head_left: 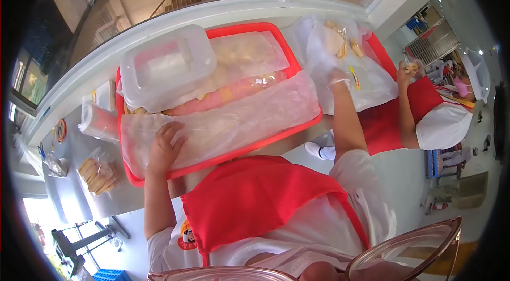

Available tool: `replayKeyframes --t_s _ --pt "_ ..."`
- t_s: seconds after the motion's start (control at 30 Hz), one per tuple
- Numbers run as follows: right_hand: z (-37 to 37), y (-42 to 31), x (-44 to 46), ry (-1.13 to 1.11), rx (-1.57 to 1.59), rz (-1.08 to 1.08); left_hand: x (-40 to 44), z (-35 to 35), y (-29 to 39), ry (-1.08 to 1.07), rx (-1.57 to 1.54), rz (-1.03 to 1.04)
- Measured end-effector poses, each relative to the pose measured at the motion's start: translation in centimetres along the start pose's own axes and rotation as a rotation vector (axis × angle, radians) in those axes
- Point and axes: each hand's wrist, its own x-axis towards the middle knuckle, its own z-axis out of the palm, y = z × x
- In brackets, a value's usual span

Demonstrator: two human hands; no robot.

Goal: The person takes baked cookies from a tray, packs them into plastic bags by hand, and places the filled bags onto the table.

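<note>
My left hand (167, 145) lies on a translucent plastic sheet (239, 121) along the near side of a red tray (241, 152). Its fingers are spread and slightly bent. Beneath and behind the sheet, pale pastry-like pieces (234, 58) and a pinkish wrapped row (218, 99) show in the tray. My right hand (339, 75) reaches to a second plastic sheet (324, 50), over another red tray (380, 50). Just beyond it are pale finger-shaped pieces (341, 47); a small yellow item (355, 78) lies beside it. The right fingertips are too unclear to show a grip.
A translucent plastic container (169, 66) sits on the tray's far left. Left on the metal table are a plastic roll (99, 121), a bag of stick-shaped pieces (98, 173) and an orange tape roll (61, 130). On the right, a co-worker in a red apron (380, 124) holds a small bag (413, 67).
</note>
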Motion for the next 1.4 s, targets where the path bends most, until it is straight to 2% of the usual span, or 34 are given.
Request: replayKeyframes --t_s 0.1,0.17,0.2,0.27,0.3,0.33,0.37,0.4,0.5,0.6,0.7,0.8,0.9,1.0,1.1,1.17,1.23,1.3,1.4 --pt "-2.5 -1.2 0.2 0.055 0.488 -0.054 0.6 -0.1 0.4 0.033 -0.127 -0.051" --pt "-5.2 -4.4 -2.7 -0.060 1.080 -0.167 1.6 0.1 1.3 0.056 -0.218 -0.090" --pt "-6.9 -6.7 -4.9 -0.125 1.378 -0.228 2.2 0.7 1.5 0.047 -0.388 -0.154" --pt "-9.6 -11.4 -10.5 -0.314 1.599 -0.174 3.6 1.9 2.6 0.028 -0.658 -0.223" --pt "-11.7 -12.9 -13.1 -0.448 1.578 -0.318 4.3 2.2 3.5 0.017 -0.757 -0.224" --pt "-13.0 -14.0 -15.3 -0.578 1.550 -0.466 4.7 2.4 4.7 0.015 -0.981 -0.287" --pt "-12.7 -15.3 -16.9 -0.729 1.625 -0.457 5.0 2.5 5.6 0.017 -1.207 -0.344" --pt "-12.0 -16.5 -18.1 -0.884 1.691 -0.445 5.1 2.5 5.9 -0.005 -1.268 -0.358" --pt "-10.3 -18.6 -19.9 -1.049 1.708 -0.394 5.3 3.0 5.1 -0.052 -1.369 -0.397" --pt "-7.5 -19.6 -20.3 -1.171 1.832 -0.429 5.0 3.4 3.7 -0.006 -1.279 -0.450" --pt "-5.7 -21.1 -21.0 -0.921 1.939 -0.521 4.8 3.9 2.7 0.093 -1.147 -0.472" --pt "-8.2 -19.9 -21.7 -0.572 1.391 -0.824 4.7 4.6 1.3 0.107 -1.061 -0.417" --pt "-9.6 -20.1 -23.8 -0.742 1.460 -0.959 4.6 4.9 1.9 0.062 -1.106 -0.433" --pt "-7.0 -21.4 -24.6 -1.109 1.730 -0.644 4.7 4.6 3.6 0.124 -1.150 -0.537" --pt "-3.2 -21.4 -22.0 -0.786 1.630 -0.690 4.0 3.8 2.3 0.225 -1.166 -0.567" --pt "-5.3 -19.7 -18.9 -0.574 1.147 -0.661 3.2 3.1 0.4 0.241 -1.150 -0.544" --pt "-1.0 -19.6 -15.2 -0.801 1.086 -0.479 2.2 2.4 -1.0 0.262 -1.002 -0.574" --pt "0.2 -17.7 -13.0 -0.608 1.030 -0.574 1.3 1.4 -1.3 0.265 -0.876 -0.560" --pt "-4.2 -15.9 -12.3 -0.299 0.448 -0.589 0.2 -0.1 -2.1 0.279 -0.725 -0.580"
